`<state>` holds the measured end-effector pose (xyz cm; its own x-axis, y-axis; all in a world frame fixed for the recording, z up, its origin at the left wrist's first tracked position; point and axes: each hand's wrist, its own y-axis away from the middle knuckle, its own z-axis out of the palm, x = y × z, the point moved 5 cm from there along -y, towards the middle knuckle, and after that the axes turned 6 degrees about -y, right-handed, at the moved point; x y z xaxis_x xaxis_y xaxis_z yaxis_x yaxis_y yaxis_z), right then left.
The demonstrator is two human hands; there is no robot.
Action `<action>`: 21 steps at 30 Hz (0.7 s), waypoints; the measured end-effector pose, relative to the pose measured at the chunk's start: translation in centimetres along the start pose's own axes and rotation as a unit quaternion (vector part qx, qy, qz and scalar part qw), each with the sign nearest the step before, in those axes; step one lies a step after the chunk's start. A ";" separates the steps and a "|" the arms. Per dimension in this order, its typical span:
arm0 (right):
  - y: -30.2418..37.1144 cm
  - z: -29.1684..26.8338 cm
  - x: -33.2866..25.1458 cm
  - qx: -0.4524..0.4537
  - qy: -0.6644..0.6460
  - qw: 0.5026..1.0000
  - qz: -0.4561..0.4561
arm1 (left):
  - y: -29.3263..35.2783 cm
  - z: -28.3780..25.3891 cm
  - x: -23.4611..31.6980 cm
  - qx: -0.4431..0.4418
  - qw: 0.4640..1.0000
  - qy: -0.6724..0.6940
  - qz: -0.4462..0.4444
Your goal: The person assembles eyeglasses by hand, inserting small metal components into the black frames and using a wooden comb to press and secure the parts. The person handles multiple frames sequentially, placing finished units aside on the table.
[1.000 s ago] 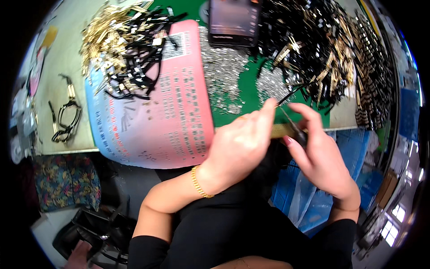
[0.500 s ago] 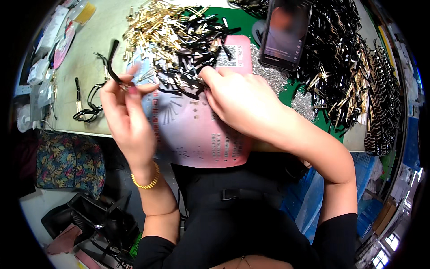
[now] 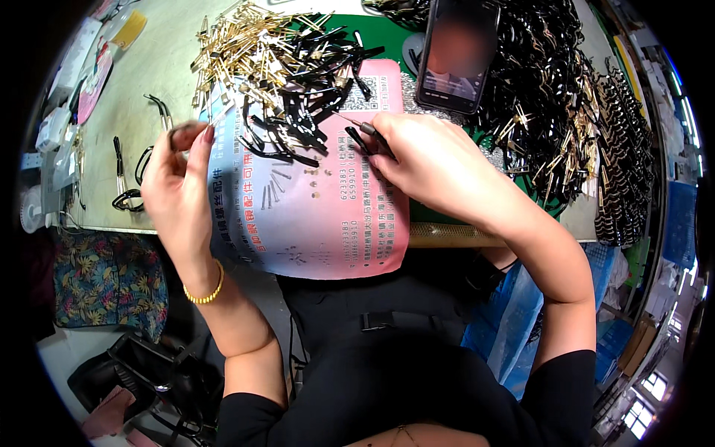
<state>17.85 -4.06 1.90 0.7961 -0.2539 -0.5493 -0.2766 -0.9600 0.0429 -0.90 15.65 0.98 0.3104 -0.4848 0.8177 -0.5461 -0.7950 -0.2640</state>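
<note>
My left hand [image 3: 179, 186], fingers closed in a pinch, holds a slim eyeglass temple [image 3: 217, 118] at the left edge of a pink-and-blue printed sheet [image 3: 313, 257]. Most of that temple is hidden by the fingers. In my right hand [image 3: 417, 153] is a small screwdriver [image 3: 365, 128], its thin tip pointing left over the sheet. A black temple end [image 3: 356, 141] shows beside the fingers; I cannot tell whether they hold it. Between the hands and beyond them lies a pile of gold and black eyeglass temples [image 3: 249, 71].
A phone [image 3: 450, 59] stands on the green mat [image 3: 380, 37]. Black eyeglass frames [image 3: 551, 97] are heaped at the right. Tiny silver pieces [image 3: 406, 86] lie near the phone. Some black-ended frames [image 3: 126, 197] rest left of my left hand.
My left hand has moved left and toward me. My right hand has drawn back from the pile's edge, so the screwdriver's tip now shows.
</note>
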 end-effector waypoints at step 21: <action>10.3 -9.3 1.2 0.227 0.071 0.956 0.174 | 3.7 3.1 0.3 -0.070 0.996 -0.006 -0.061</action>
<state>21.03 -15.32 9.45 0.6702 -0.5924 -0.4471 -0.7167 -0.6731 -0.1825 -0.37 11.43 -1.36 0.3897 -0.3925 0.8331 -0.6061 -0.7904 -0.0888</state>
